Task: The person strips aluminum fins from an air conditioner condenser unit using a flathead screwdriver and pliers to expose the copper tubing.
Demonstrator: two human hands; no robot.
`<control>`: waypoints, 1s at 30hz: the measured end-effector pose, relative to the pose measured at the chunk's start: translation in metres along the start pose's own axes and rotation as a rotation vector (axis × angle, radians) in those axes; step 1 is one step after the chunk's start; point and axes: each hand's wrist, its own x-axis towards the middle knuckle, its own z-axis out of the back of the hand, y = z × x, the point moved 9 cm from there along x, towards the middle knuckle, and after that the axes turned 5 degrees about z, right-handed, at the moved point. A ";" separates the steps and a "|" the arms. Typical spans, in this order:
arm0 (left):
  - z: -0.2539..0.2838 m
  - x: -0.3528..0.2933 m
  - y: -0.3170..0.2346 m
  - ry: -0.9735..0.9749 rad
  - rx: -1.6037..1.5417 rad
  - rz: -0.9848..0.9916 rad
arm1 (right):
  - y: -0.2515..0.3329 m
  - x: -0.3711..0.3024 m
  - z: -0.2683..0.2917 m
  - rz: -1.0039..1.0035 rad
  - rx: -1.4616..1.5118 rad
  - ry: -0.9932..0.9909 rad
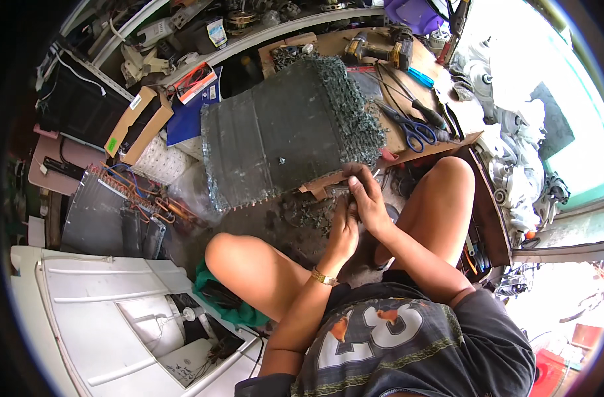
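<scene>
My left hand and my right hand meet in front of my knees, both closed with fingers pressed together. What they hold, if anything, is too small and hidden to make out. Just beyond them a large dark finned coil panel, like one from an air conditioner, leans against a wooden workbench. Its right edge is a thick band of torn, crumpled fins, and small copper tube ends show along its lower edge. My right fingertips are close to the panel's lower right corner; whether they touch it I cannot tell.
On the workbench lie blue-handled scissors, a cordless drill and pliers. Fin scraps litter the floor. Another coil with copper tubes stands left, behind a white appliance cabinet. White motor-like parts pile up right.
</scene>
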 end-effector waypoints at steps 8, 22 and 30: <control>0.008 -0.004 0.002 0.072 -0.048 0.165 | 0.011 0.001 -0.024 0.094 0.115 0.342; 0.412 -0.148 -0.097 -0.960 -0.203 -0.215 | -0.019 0.047 0.114 -0.094 0.271 -0.111; 0.455 -0.263 0.114 -1.333 -0.174 0.250 | -0.028 0.049 0.104 -0.162 0.335 -0.112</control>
